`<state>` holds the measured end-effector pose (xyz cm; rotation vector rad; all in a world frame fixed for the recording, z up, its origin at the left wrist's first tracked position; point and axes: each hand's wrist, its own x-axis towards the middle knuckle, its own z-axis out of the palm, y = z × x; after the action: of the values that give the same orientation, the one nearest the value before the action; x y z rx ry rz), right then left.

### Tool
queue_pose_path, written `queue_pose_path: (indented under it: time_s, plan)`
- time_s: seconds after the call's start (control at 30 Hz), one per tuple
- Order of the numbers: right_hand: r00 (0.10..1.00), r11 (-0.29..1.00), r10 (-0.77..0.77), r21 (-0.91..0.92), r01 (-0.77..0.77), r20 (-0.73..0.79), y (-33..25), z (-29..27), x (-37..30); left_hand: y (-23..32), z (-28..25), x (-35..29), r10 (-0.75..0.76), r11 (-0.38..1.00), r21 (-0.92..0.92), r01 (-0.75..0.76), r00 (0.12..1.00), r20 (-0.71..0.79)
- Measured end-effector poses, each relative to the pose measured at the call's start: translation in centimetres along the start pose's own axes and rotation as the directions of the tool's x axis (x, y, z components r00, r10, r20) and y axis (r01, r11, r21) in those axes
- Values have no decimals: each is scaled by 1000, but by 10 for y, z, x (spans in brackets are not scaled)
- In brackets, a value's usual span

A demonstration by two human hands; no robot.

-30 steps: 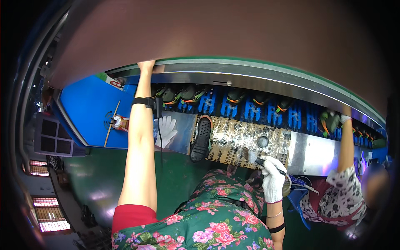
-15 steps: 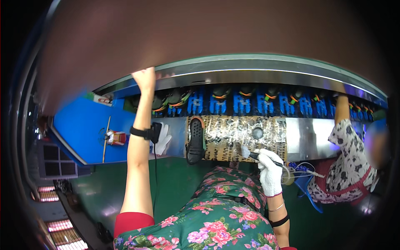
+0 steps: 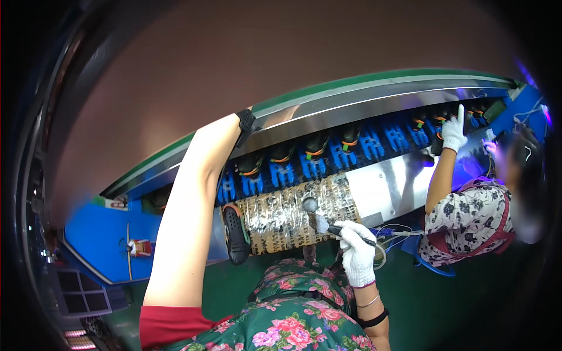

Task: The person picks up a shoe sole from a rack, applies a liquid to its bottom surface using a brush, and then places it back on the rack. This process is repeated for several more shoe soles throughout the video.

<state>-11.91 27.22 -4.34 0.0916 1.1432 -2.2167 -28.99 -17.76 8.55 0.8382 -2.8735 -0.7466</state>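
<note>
Green garment (image 3: 281,338) w/ big pink & red flowers plus purple bits, black strap (image 3: 307,293) round the waist, and a plain red sleeve (image 3: 172,324) on the L arm (image 3: 193,222). There's also a chunky black wristband (image 3: 246,121) on that side, kinda boxy tbh. R hand (image 3: 356,248) has a white knit glove (image 3: 360,272) w/ a dark purplish hem, then a thin silvery bangle (image 3: 369,302) & a black band (image 3: 373,320) further up.

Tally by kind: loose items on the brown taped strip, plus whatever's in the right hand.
Dark shoe sole, overlapping the strip's left end: 1
Small round grey piece on the brown taped strip: 1
Brush in the gloved right hand: 1
Total: 3
</note>
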Motion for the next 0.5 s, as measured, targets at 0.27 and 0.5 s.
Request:
queue_pose_path:
  time_s: [0.27, 0.5]
  plan:
    - [999, 998, 47, 47, -46, -27, -17, -2, 4, -57, -21, -46, 62, 657, -734, -172, 983, -175]
    - [981, 990, 74, 106, -94, 181, -35, 35, 21, -90, 5, -289, -239, 480, -843, -245, 887, -394]
